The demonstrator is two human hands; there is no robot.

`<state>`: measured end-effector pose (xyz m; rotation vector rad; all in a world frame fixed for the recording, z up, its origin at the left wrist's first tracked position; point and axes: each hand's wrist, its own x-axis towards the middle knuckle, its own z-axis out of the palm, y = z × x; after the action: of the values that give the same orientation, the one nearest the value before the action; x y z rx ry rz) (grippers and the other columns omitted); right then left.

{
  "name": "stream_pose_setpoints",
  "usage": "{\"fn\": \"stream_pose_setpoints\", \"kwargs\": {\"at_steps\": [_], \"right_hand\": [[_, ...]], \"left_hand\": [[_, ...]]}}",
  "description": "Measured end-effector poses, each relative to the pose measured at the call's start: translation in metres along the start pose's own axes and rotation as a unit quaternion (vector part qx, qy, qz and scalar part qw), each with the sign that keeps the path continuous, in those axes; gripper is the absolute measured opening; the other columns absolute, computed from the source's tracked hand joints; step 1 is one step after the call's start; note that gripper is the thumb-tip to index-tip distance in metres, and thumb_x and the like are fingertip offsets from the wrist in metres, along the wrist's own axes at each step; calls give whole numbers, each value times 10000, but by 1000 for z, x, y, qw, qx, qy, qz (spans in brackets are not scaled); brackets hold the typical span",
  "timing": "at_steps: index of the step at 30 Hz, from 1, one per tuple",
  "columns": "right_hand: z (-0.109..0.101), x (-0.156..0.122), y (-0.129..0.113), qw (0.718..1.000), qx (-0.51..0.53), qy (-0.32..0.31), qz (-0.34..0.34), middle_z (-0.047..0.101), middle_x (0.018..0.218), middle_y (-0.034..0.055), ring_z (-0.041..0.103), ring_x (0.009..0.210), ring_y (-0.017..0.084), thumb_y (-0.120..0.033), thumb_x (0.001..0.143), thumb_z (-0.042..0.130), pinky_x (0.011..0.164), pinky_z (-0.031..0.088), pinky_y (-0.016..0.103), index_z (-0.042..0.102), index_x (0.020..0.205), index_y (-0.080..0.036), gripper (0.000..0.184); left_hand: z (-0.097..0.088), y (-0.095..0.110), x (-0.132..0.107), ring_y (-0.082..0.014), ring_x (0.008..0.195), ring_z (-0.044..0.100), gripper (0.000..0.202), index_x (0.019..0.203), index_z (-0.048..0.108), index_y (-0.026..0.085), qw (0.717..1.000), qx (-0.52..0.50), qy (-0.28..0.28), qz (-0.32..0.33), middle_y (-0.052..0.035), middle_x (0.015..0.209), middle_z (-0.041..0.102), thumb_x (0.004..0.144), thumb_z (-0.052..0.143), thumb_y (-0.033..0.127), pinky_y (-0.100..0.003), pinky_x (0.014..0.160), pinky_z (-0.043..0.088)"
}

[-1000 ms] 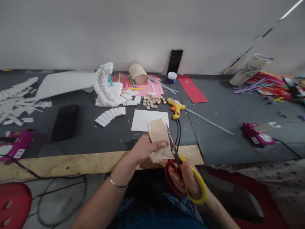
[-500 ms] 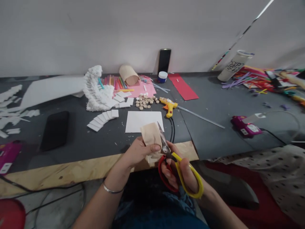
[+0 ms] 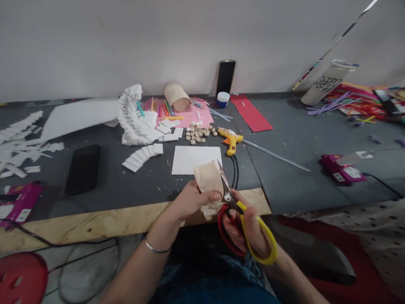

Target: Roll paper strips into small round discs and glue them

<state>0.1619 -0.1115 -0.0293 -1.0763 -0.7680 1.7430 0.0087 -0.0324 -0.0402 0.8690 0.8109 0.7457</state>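
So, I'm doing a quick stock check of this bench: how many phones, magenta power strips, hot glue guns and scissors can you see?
Phones: 2 (one lying flat, one leaning against the wall)
Magenta power strips: 2
Hot glue guns: 1
Scissors: 1, in the right hand
Total: 6

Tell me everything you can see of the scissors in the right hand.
The scissors have steel-looking blades that point up and away from the person, and two large plastic finger loops, a yellow handle and a red handle. The right hand grips both loops, with its fingers passing through them. The blades sit tilted against the edge of the tan paper held by the left hand. How far apart the blades stand is hard to tell.
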Motion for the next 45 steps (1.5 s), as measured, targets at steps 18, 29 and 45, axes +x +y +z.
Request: {"fn": "stream_pose_setpoints", "kwargs": {"at_steps": [18, 29, 45], "right_hand": [[-11, -1, -11, 997, 25, -50, 45, 501, 479, -96, 243, 262, 29, -830, 659, 564, 240, 260, 130, 205, 1465, -266, 1047], [-10, -1, -5, 999, -8, -26, 37, 464, 466, -96, 206, 262, 30, -796, 739, 517, 242, 240, 139, 270, 1461, -252, 937], [-34, 16, -36, 994, -88, -49, -30, 446, 466, -111, 272, 261, 55, -770, 820, 408, 260, 267, 153, 240, 1448, -256, 829]], "left_hand": [[-4, 1, 0, -161, 707, 617, 351, 866, 706, 106, 999, 4, -25, -24, -69, 789, 696, 604, 841, 296, -277, 665, 494], [-6, 3, 0, -169, 716, 621, 402, 899, 704, 105, 998, 17, -39, -40, -72, 809, 696, 607, 845, 343, -273, 671, 480], [-13, 21, -5, -188, 771, 634, 456, 1016, 675, 113, 995, 57, -50, -59, -85, 869, 705, 669, 796, 384, -292, 719, 488]]}}
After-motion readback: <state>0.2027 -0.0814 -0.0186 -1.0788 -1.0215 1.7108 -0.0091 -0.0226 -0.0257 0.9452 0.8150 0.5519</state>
